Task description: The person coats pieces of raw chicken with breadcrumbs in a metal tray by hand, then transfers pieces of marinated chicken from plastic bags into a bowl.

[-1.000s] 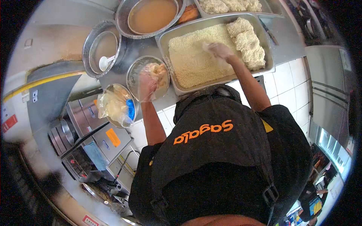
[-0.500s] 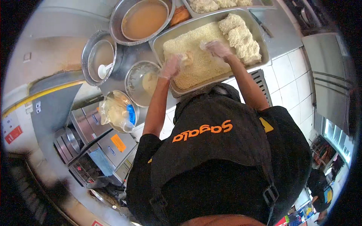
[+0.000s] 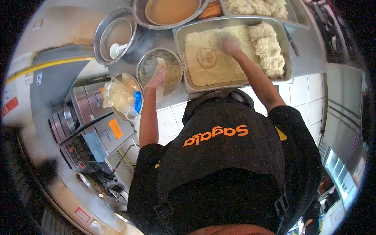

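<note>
My left hand, in a clear plastic glove, reaches into a metal bowl. Its fingers look stretched out, their tips whitish, above a pale wet piece in the bowl. To the right is a deep metal tray spread with breadcrumbs. A roundish piece of food lies in the crumbs, partly coated. Over the far middle of the crumbs is my gloved right hand, its fingers smeared by motion. Crumb-coated pieces are piled at the tray's right end.
A second tray of coated pieces stands behind. Farther left are a large bowl of brownish liquid and a bowl with a white scoop. A plastic bag sits in a nearer bowl. A knife lies right of the tray.
My left hand has moved left from the crumb tray to the bowl, leaving the roundish piece in the crumbs. My right hand stays over the crumbs. The view has shifted.
</note>
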The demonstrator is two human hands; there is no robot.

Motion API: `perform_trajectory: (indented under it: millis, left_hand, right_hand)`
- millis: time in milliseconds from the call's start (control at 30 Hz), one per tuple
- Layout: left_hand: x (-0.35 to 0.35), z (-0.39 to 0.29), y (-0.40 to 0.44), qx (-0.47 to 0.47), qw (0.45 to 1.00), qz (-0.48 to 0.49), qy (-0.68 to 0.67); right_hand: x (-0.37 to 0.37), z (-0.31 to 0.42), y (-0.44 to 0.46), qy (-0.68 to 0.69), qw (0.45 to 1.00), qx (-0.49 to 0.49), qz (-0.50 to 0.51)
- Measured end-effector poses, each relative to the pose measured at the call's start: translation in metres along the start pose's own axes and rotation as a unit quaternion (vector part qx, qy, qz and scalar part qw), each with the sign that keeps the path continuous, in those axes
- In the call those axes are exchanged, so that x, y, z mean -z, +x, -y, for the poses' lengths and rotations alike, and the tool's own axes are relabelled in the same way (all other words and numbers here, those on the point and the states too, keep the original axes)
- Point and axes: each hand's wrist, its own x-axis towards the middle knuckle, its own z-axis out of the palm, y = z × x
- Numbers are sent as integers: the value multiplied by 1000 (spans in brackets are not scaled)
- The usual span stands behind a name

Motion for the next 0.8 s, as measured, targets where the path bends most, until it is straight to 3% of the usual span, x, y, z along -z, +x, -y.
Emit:
perform_trajectory:
  millis: [33,67,133,167,300,400,500,600,667,767,800]
  left_hand:
    - [7,-11,0,28,993,105,39]
    - [18,-21,4,81,940,278,177]
    - [34,-52,7,159,846,424,280]
    - [38,-63,2,189,855,410,256]
    - [46,-97,-9,294,870,359,165]
    - [46,-89,-1,290,834,438,169]
    - [48,-81,-3,264,829,461,176]
    - [51,-77,-9,241,833,465,177]
    - [51,-75,-14,224,839,462,177]
    - [53,-73,-17,190,856,448,175]
    - [53,-72,-18,176,865,436,176]
  right_hand:
    - [2,-4,-8,10,999,4,41]
    - [4,-8,-16,19,996,6,83]
    - [31,-9,-33,-7,989,-58,139]
    - [48,-8,-43,-20,982,-91,165]
    - [79,-7,-92,127,987,-70,76]
    - [-31,-66,-96,318,934,-16,159]
    - [-6,-62,-121,474,845,-33,247]
    - [56,-12,-124,419,862,-74,275]
    - [57,4,-112,436,823,-106,348]
    - [32,32,-100,597,583,-276,477]
    - [-4,32,-95,607,624,-147,470]
